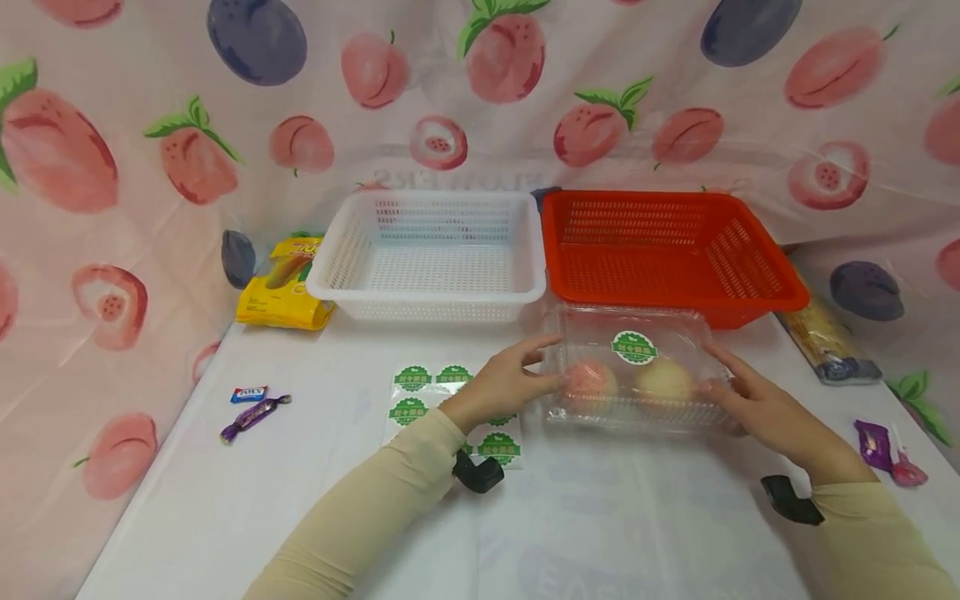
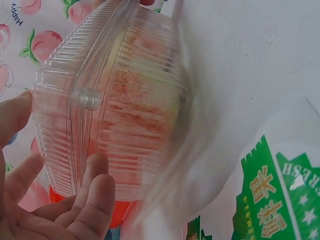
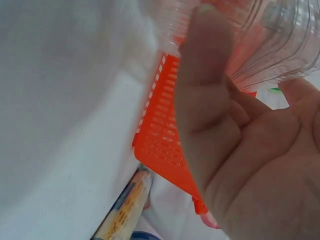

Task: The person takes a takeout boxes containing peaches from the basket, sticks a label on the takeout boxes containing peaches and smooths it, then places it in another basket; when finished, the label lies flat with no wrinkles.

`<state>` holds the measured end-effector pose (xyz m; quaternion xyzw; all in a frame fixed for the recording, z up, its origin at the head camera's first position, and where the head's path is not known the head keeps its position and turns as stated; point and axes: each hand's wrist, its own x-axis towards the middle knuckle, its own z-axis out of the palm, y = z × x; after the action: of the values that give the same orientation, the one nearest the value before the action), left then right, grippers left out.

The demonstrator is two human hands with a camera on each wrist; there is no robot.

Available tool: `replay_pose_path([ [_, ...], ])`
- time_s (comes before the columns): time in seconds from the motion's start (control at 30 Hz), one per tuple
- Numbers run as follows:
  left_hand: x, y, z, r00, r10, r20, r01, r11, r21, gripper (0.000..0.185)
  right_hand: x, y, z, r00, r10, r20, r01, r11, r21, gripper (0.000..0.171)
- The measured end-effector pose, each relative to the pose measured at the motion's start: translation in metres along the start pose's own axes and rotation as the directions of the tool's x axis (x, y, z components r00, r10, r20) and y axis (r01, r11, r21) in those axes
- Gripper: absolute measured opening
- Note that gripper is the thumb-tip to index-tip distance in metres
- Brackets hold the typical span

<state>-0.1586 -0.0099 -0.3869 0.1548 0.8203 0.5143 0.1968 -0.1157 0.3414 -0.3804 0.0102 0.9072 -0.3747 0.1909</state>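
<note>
A clear plastic clamshell box lies on the white table in front of the red basket. It holds a pink fruit and a yellow fruit, and its lid bears a green round sticker. My left hand grips the box's left end, thumb on the lid edge and fingers on the side. In the left wrist view the box sits between the thumb and fingers of this hand. My right hand rests with straight fingers on the right end. The right wrist view shows this hand's thumb against the box.
An empty white basket and an empty red basket stand side by side at the back. A sheet of green stickers lies under my left wrist. A yellow snack bag and wrapped candies lie left; a long packet and candies lie right.
</note>
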Motion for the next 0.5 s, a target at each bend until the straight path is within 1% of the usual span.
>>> replay_pose_path([
  [0.13, 0.001, -0.002, 0.0, 1.0, -0.002, 0.004, 0.002, 1.0, -0.01, 0.067, 0.001, 0.0, 0.001, 1.0, 0.002, -0.017, -0.002, 1.0, -0.002, 0.082],
  [0.33, 0.001, -0.005, -0.002, 1.0, 0.01, 0.013, -0.009, 1.0, -0.025, 0.066, -0.002, 0.0, 0.003, 0.999, 0.01, -0.047, -0.008, 0.999, 0.045, 0.086],
  [0.5, -0.004, -0.001, -0.004, 0.999, 0.026, 0.035, -0.025, 0.999, -0.048, 0.066, -0.012, -0.004, 0.001, 0.998, 0.014, -0.059, -0.009, 0.997, 0.075, 0.086],
])
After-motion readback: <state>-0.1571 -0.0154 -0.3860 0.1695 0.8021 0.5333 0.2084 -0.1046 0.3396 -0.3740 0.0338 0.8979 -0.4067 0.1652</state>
